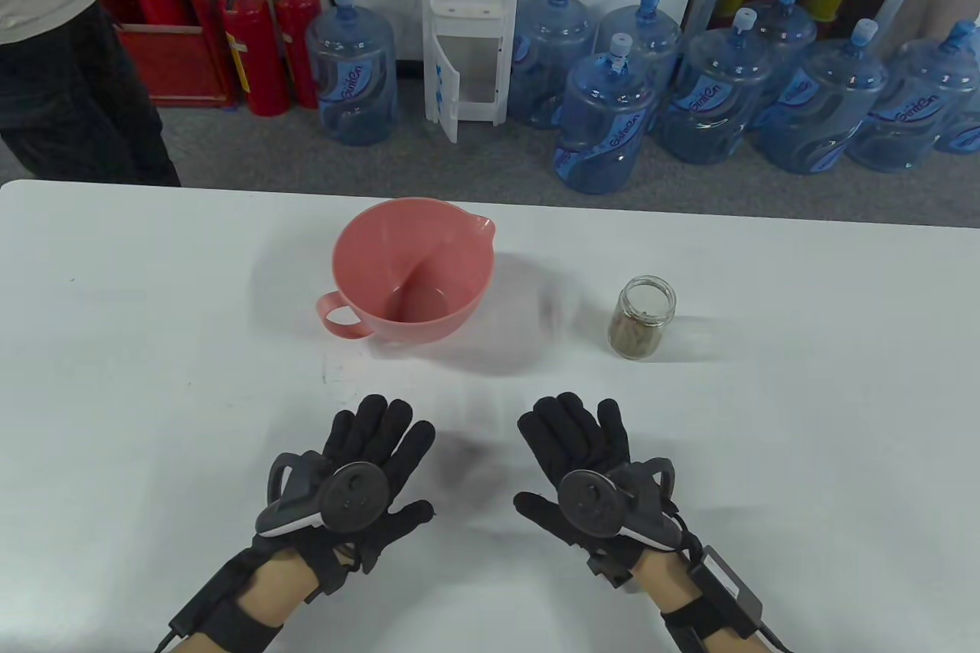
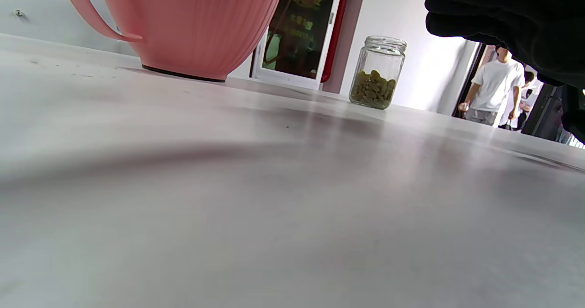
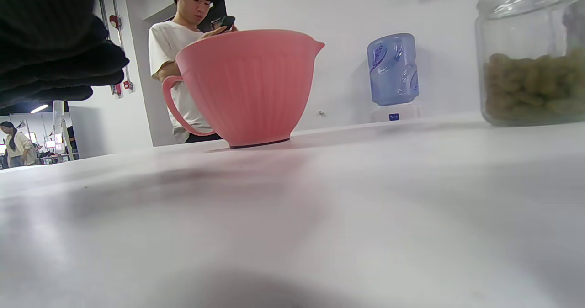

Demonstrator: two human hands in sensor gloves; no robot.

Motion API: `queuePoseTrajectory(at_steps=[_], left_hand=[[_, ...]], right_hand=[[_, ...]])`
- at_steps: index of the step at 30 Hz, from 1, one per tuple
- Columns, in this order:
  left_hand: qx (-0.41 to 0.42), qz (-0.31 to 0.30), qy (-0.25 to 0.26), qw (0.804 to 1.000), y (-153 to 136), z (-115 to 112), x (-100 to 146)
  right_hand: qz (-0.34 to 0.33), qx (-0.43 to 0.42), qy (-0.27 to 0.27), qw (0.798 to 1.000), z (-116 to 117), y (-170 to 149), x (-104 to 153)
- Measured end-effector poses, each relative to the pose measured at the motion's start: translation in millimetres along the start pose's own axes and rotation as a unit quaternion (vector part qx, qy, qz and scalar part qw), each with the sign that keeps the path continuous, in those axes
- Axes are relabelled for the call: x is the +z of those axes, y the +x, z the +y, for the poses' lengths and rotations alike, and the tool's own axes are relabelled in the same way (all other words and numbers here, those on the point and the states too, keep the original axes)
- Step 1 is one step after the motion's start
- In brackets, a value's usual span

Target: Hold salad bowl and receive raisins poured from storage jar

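A pink salad bowl (image 1: pixel 413 272) with a handle on its left and a spout at the far right stands empty on the white table (image 1: pixel 153 347). It also shows in the left wrist view (image 2: pixel 192 24) and the right wrist view (image 3: pixel 247 88). An open glass storage jar (image 1: pixel 643 318) with greenish raisins in its lower part stands to the bowl's right; it also shows in the left wrist view (image 2: pixel 377 72) and the right wrist view (image 3: pixel 532 56). My left hand (image 1: pixel 375 446) and right hand (image 1: pixel 574 439) hover flat and empty near the front edge, fingers spread, apart from both objects.
Beyond the table's far edge stand several blue water bottles (image 1: pixel 605 125), a white water dispenser (image 1: pixel 468 17) and red fire extinguishers (image 1: pixel 256 44). A person (image 1: pixel 61 48) stands at the far left corner.
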State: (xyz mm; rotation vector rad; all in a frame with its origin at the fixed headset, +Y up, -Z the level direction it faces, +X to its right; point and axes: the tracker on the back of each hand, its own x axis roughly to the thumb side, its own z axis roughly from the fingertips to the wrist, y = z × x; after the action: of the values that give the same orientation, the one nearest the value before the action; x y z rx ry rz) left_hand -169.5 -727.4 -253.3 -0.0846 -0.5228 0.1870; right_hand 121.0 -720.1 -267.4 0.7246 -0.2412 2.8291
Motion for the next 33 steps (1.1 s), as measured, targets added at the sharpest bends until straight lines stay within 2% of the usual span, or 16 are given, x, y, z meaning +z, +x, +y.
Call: queuePoseTrajectory(at_steps=[26, 33], left_hand=[[-0.011, -0.011, -0.004, 1.0, 4.7, -1.8, 1.6], [-0.023, -0.02, 0.005, 1.0, 10.5, 0.7, 2.6]], right_hand=[[-0.014, 0.013, 0.006, 1.0, 1.7, 4.8, 0.1], [-0.024, 0.018, 0.008, 1.0, -4.4, 9.2, 0.7]])
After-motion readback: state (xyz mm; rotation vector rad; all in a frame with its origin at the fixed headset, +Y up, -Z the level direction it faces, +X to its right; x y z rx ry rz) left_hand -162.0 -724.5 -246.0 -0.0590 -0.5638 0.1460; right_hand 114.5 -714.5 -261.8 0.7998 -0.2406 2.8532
